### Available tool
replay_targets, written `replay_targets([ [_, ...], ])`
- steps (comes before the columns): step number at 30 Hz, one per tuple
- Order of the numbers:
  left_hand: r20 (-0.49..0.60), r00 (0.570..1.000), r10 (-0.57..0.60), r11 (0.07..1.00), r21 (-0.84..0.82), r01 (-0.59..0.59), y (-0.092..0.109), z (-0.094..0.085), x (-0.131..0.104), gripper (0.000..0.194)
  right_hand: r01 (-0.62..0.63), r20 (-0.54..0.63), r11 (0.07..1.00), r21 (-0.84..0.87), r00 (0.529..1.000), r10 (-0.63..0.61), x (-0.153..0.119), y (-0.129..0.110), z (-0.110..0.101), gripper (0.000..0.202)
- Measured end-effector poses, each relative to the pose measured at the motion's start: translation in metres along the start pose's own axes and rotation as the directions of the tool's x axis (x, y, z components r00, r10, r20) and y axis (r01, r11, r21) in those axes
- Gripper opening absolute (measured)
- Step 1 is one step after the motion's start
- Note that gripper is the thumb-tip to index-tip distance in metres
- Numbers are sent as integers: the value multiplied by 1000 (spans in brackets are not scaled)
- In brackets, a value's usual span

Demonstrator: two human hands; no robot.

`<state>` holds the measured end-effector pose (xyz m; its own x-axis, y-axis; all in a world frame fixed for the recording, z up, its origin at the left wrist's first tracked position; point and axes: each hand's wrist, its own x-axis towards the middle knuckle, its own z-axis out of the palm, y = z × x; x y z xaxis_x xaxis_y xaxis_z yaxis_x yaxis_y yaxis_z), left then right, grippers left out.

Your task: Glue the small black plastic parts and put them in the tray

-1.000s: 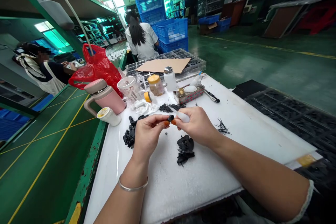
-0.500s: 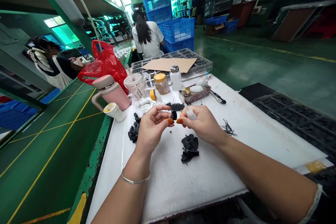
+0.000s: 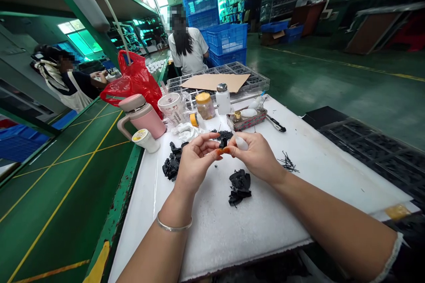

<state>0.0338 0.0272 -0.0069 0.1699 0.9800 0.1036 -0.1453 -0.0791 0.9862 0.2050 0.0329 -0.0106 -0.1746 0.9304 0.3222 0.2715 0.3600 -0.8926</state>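
Note:
My left hand pinches a small black part between thumb and fingers above the white board. Close beside it, my right hand is closed round a small white squeeze bottle, its thumb and a fingertip meeting the left fingertips at the part. Behind the fingers lies a pile of tiny black pieces. One heap of black parts sits in front of my hands, and another black heap is left of my left wrist. Thin black sticks lie to the right of my right hand.
Along the board's far side stand a pink mug, a lidded cup, a yellow-lidded jar, a white bottle and a small tray. A utility knife lies at right. Two people work beyond.
The black part between my fingers has turned and shifted slightly right. My left hand has moved a little right with it; the right hand has stayed nearly in place.

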Motion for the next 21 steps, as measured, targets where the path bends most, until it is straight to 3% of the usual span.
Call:
replay_targets([
  [4,-43,994,-103,994,-28,102,-1,-4,3,26,-38,2,999,32,999,38,2,2,-3,36],
  [8,-29,985,-167,983,-75,165,0,-8,4,24,-113,35,964,239,994,108,2,6,-7,46],
  [15,-24,996,-81,997,3,81,-4,-10,5,19,-118,50,952,282,993,108,3,-5,-19,45],
  [17,-20,998,-59,998,17,59,-5,-10,6,18,-102,-7,939,330,994,110,2,-11,-22,44],
  [21,-38,998,-41,999,6,42,-7,-12,8,26,-8,-227,935,356,969,95,1,-13,-29,35],
])
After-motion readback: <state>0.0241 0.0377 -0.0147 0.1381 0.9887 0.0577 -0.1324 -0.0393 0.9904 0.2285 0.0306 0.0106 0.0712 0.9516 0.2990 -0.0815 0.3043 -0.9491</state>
